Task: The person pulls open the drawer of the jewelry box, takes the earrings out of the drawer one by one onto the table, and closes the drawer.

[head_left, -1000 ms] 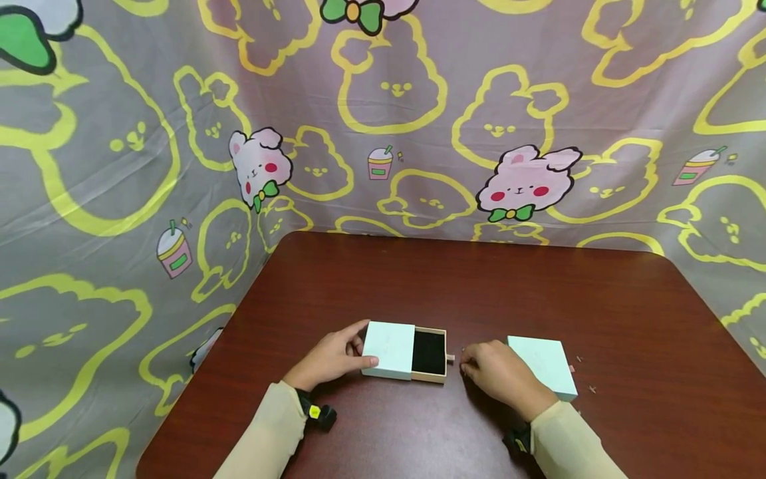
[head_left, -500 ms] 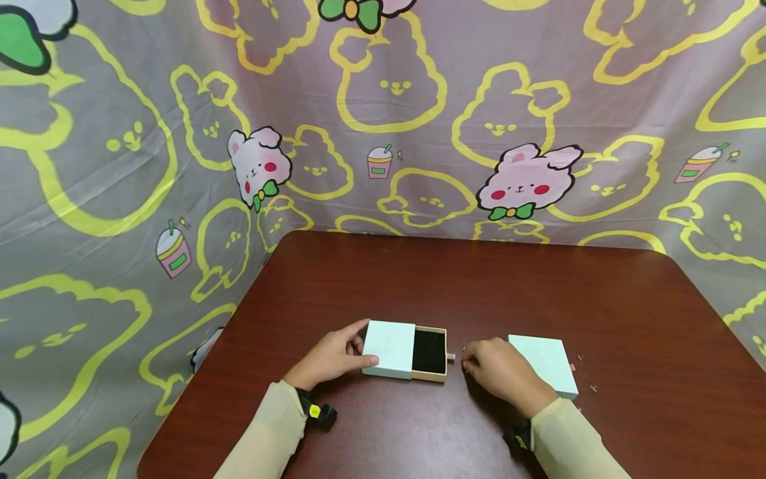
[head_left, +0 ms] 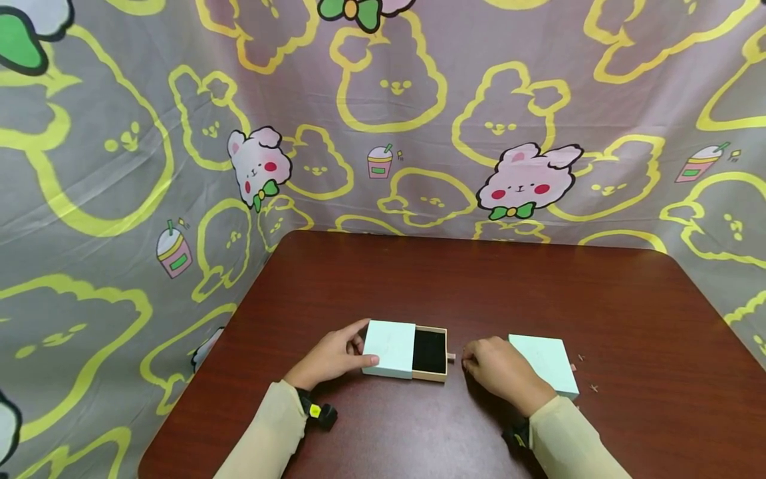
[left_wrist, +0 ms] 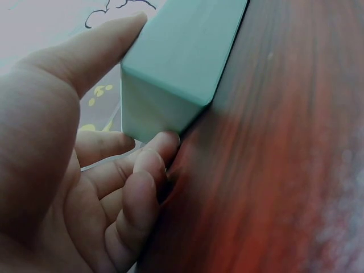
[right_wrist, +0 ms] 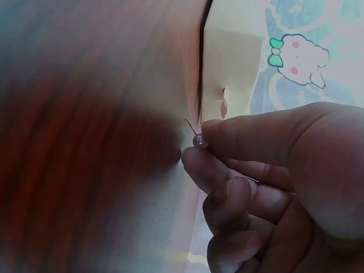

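Note:
My left hand (head_left: 326, 359) grips the closed end of a pale mint jewelry box sleeve (head_left: 387, 349), thumb on one side and fingers on another. From the sleeve's right end a tan drawer (head_left: 429, 377) sticks out partway, lined in black, with a small ribbon tab (head_left: 451, 357). Just right of that tab, apart from it, is my right hand (head_left: 499, 369). Between thumb and forefinger it pinches a tiny stud earring (right_wrist: 198, 140), with a pearly ball and a thin pin, best seen in the right wrist view. The other right fingers are curled.
A second mint box (head_left: 544, 362) lies beneath or behind my right hand, partly hidden by it. Two tiny cross-shaped pieces, one a brownish cross (head_left: 594, 388), lie to its right. The brown table (head_left: 479, 286) meets a patterned cloth (head_left: 431, 146) at the back.

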{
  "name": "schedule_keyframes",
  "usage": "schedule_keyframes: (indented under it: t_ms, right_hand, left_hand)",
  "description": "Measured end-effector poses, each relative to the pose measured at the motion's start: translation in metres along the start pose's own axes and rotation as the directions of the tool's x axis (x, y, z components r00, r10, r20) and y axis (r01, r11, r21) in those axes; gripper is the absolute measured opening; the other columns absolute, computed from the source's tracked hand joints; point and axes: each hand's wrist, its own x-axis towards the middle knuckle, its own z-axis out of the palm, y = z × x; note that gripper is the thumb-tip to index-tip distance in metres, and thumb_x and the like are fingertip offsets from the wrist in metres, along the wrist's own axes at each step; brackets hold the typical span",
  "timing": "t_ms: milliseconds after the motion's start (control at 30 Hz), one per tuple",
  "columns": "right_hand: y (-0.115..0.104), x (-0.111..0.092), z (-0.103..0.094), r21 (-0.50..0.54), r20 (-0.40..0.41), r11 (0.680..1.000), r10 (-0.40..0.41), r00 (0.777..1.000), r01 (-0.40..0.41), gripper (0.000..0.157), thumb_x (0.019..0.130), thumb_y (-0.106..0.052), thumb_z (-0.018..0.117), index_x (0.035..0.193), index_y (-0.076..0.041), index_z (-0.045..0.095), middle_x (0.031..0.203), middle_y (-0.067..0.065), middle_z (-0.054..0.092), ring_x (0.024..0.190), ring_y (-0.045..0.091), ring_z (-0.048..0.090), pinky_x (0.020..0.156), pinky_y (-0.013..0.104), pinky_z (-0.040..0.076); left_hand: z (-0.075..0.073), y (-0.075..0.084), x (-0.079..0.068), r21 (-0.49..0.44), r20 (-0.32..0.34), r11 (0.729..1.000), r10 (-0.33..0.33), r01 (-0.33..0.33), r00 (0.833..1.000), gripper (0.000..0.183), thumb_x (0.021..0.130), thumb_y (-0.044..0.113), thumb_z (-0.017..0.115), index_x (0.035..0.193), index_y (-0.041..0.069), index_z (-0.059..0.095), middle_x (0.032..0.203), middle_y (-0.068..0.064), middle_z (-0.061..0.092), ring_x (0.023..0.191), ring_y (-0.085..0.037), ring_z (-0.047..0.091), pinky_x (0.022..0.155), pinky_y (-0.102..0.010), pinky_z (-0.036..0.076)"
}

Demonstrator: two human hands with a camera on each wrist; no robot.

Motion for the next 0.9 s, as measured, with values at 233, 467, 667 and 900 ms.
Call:
schedule_keyframes:
  t_ms: [233,467,667,900]
  right_hand:
    - [0.0013,0.0003,0.0003,-0.012,-0.004,1.000,-0.006,1.000,0.006,0.009,0.080,-0.008,0.074,0.076,-0.016,0.073,0.074,-0.008,0.066,0.069,0.012,0.062,0.064,0.035,0.051]
    - [0.0011,-0.0001,0.0016,-0.006,-0.004,1.000,-0.001,1.000,0.001,0.009,0.080,-0.008,0.074,0.076,-0.016,0.073,0.075,-0.006,0.067,0.071,0.013,0.064,0.065,0.036,0.052]
    - [0.0014,0.0005,0.0021,-0.012,0.000,1.000,0.002,1.000,-0.002,0.009,0.080,-0.007,0.073,0.076,-0.015,0.073,0.076,-0.006,0.068,0.072,0.014,0.064,0.066,0.036,0.052]
    - [0.0019,0.0006,0.0015,-0.016,-0.013,1.000,-0.013,1.000,0.013,0.011,0.080,-0.006,0.073,0.074,-0.015,0.072,0.074,-0.007,0.067,0.069,0.013,0.063,0.064,0.035,0.052]
  left_hand:
    - [0.0002,-0.0001,0.0000,-0.006,0.000,1.000,0.005,-0.005,1.000,0.088,0.080,0.054,0.075,0.147,0.010,0.040,0.086,0.004,0.058,0.064,-0.011,0.053,0.057,-0.028,0.046]
    - [0.0007,-0.0014,0.0001,0.003,0.001,1.000,-0.002,0.002,1.000,0.088,0.080,0.055,0.074,0.147,0.010,0.040,0.087,0.004,0.058,0.064,-0.011,0.053,0.056,-0.028,0.046]
    - [0.0011,-0.0021,0.0001,-0.002,-0.004,1.000,0.000,0.000,1.000,0.088,0.080,0.055,0.075,0.147,0.010,0.040,0.086,0.004,0.058,0.064,-0.011,0.053,0.056,-0.028,0.046]
    - [0.0010,-0.0021,0.0006,-0.005,-0.004,1.000,-0.001,0.001,1.000,0.088,0.079,0.055,0.075,0.147,0.009,0.041,0.086,0.004,0.058,0.064,-0.012,0.053,0.056,-0.029,0.046]
